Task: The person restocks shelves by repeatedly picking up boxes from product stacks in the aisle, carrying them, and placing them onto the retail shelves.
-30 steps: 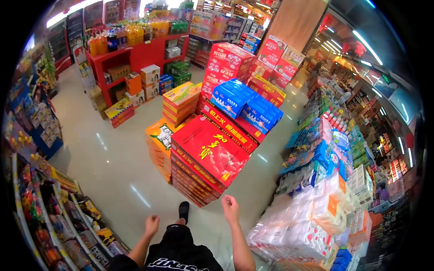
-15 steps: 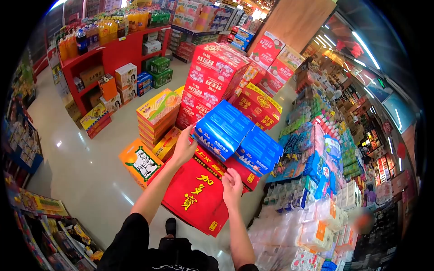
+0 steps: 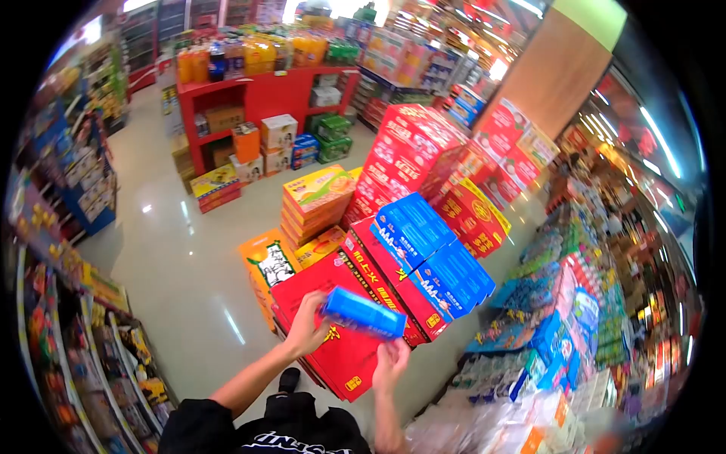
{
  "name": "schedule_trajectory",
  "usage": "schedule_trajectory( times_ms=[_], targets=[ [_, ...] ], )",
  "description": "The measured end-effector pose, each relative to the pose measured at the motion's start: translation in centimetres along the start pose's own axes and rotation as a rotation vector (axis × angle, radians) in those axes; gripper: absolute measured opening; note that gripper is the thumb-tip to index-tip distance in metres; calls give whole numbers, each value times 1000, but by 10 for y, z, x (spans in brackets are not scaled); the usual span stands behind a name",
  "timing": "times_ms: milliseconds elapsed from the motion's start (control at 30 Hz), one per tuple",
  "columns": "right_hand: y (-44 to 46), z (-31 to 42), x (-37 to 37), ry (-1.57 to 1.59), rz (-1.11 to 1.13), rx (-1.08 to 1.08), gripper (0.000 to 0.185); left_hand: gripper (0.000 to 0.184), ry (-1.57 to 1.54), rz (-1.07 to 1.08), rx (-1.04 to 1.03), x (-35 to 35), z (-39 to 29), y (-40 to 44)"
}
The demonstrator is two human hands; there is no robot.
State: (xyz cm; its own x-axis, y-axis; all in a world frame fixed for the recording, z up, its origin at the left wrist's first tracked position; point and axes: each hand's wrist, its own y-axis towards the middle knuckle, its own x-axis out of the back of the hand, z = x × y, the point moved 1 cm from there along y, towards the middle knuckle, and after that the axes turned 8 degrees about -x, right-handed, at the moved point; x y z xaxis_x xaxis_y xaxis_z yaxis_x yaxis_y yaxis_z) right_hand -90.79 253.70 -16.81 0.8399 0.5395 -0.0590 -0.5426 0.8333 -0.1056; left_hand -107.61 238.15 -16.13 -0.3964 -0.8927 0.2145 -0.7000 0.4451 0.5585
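A small blue box (image 3: 364,312), slightly blurred, is held in the air above the red carton (image 3: 302,291) with large yellow characters. My left hand (image 3: 306,327) grips its left end. At the lower right end, my right hand (image 3: 390,362) has its fingers against the box's underside edge. Just beyond, two shiny blue multi-packs (image 3: 414,231) lie side by side on another red carton (image 3: 370,246).
An orange carton (image 3: 265,261) and stacked yellow-orange boxes (image 3: 314,200) stand left of the red cartons. Behind rises a tall pink-red carton stack (image 3: 404,155). Packaged goods (image 3: 560,340) line the right; a shelf rack (image 3: 98,340) runs along the left.
Both hands have come back from the blue multi-packs, and a small blue box is now held between them. The view has shifted, so the stacks sit further right.
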Motion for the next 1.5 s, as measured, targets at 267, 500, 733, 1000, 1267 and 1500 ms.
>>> schedule_trajectory(
  times_ms=[267, 500, 733, 1000, 1267, 1500],
  targets=[
    [-108, -45, 86, -338, 407, 128, 20, 48, 117, -233, 452, 31, -121, -252],
    [-180, -68, 115, -386, 731, 133, 19, 58, 137, -550, 631, 11, -248, -396],
    [-268, -55, 82, -508, 945, 164, 20, 57, 319, -725, 542, 31, -324, -465],
    [-493, -84, 29, -439, 1453, 250, 21, 57, 544, -1197, 484, 69, -430, -652],
    [-749, -138, 61, -483, 1800, 220, 20, 53, 776, -1491, 565, 87, -546, -848],
    [-889, -201, 50, -557, 1906, 211, 17, 50, 745, -1569, 571, 152, -596, -953]
  ],
)
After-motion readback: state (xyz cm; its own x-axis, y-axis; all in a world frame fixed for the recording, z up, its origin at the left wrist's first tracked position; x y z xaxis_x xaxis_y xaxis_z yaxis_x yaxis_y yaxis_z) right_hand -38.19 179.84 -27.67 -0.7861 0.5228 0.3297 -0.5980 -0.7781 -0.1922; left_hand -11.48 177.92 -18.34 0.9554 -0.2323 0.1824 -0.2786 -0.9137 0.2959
